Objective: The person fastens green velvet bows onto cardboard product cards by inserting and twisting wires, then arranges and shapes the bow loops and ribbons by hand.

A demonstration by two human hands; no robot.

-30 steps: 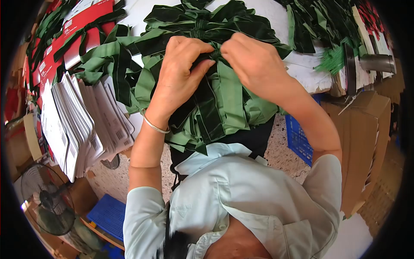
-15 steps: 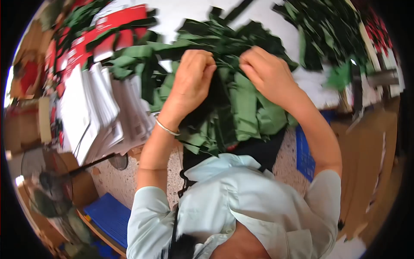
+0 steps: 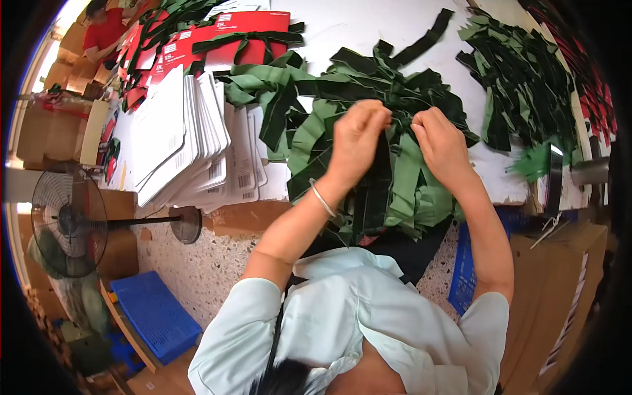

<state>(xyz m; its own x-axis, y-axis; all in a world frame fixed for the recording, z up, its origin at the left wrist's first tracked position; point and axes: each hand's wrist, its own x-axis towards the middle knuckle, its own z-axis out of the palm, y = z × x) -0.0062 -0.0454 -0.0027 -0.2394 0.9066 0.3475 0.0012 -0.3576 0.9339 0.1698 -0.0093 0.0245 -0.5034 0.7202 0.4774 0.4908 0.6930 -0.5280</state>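
A tangled heap of green velvet ribbon (image 3: pixel 411 191), dark on one face and lighter on the other, spreads over the table's near edge and hangs toward my lap. My left hand (image 3: pixel 359 138) is pinched closed on a dark green ribbon at the middle of the heap. Close beside it, my right hand (image 3: pixel 442 141) has its thumb and fingers pressed together on ribbon too. The fingertips partly hide the bit between them. To the left, a red card (image 3: pixel 260 62) carries a green ribbon tied in a bow.
A stack of white cards with barcodes (image 3: pixel 197 145) leans at the table's left edge. More green ribbon bows (image 3: pixel 523 82) are piled at the right. A fan (image 3: pixel 69 220) and a blue crate (image 3: pixel 156 316) stand lower left. A person in red (image 3: pixel 105 33) is at the far left.
My view has shifted, so the table and heap sit further right and lower. My hands are nearer each other, still at the middle of the heap with fingers pinched.
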